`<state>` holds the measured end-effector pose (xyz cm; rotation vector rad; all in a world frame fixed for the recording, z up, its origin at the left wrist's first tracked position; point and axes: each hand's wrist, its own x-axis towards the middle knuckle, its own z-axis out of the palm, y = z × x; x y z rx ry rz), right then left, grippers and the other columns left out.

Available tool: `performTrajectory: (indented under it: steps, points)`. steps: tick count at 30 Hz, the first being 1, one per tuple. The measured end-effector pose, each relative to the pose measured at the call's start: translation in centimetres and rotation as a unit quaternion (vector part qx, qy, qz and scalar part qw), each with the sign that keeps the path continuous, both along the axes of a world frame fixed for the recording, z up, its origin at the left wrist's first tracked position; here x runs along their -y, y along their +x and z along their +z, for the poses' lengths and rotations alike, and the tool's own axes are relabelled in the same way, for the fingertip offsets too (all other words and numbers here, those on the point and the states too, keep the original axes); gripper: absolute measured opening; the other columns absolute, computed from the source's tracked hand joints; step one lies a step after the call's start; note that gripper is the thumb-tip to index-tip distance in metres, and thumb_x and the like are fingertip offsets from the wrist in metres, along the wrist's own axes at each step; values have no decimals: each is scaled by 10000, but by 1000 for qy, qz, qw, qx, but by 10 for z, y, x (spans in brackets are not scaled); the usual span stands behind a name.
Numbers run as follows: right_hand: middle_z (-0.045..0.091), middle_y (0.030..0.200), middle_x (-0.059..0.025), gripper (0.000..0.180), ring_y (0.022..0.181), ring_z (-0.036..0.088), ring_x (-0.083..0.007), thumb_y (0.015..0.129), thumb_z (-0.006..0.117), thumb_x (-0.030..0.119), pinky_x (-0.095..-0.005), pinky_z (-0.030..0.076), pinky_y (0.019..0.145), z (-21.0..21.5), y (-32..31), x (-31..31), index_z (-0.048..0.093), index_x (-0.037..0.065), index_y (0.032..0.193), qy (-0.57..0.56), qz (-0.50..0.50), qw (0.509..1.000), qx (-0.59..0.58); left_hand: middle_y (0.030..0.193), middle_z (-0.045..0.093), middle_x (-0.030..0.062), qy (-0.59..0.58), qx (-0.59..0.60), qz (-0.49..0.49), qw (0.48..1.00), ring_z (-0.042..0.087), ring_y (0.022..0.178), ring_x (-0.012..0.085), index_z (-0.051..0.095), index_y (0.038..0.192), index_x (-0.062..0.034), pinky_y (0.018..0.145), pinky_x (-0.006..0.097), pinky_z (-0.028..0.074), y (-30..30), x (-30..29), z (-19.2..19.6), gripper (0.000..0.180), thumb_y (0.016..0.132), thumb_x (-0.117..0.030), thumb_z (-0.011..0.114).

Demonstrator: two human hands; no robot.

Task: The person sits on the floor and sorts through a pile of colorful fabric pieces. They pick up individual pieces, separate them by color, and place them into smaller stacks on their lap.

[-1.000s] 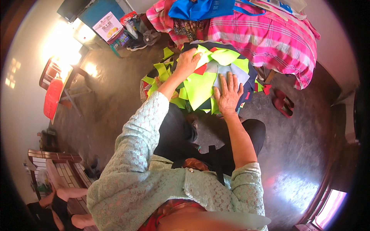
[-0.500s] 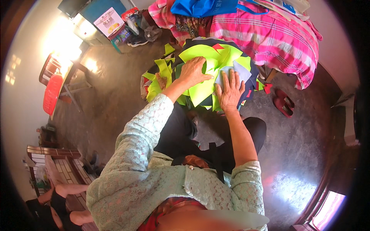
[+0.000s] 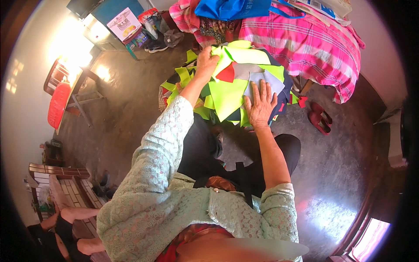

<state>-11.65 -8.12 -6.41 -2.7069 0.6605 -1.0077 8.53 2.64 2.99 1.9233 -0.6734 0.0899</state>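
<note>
A heap of cut fabric scraps lies before me, mostly neon yellow, with grey, dark and red bits among them. At its far left side my left hand (image 3: 207, 64) is closed on the edge of a neon yellow fabric piece (image 3: 246, 56), which is lifted and folded back. Beneath that piece show a red scrap (image 3: 226, 74) and a large pointed yellow scrap (image 3: 228, 97). My right hand (image 3: 261, 101) rests flat, fingers spread, on a pale grey-blue fabric piece (image 3: 271, 81) at the heap's right.
A bed or table with a pink checked cloth (image 3: 301, 48) stands behind the heap, with a blue bag (image 3: 231, 9) on it. Dark red shoes (image 3: 321, 118) lie on the floor at right. A red plastic item (image 3: 59, 105) is at far left; another person's legs (image 3: 80, 214) show lower left.
My left hand has moved away from me and slightly left, pulling back the yellow piece and uncovering the red and grey scraps. My right hand has stayed in place.
</note>
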Motion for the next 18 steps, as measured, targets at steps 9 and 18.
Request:
performTrajectory:
  steps: [9, 18]
  points:
    - [371, 1461, -90, 567, 1375, 287, -278, 854, 558, 421, -530, 128, 1102, -2, -2, 1, 460, 211, 1372, 0, 0, 1000, 1, 781, 625, 198, 203, 131, -55, 969, 605, 767, 411, 575, 938, -23, 682, 496, 479, -29, -5, -13, 235, 785, -200, 589]
    - [365, 1463, -95, 561, 1378, 281, -278, 859, 551, 424, -531, 126, 1102, -1, -1, 1, 463, 204, 1367, -3, 2, 1000, -5, 1062, 565, 102, 211, 285, -78, 932, 547, 1036, 298, 576, 1055, -37, 894, 413, 450, -65, -5, -28, 458, 712, -300, 728]
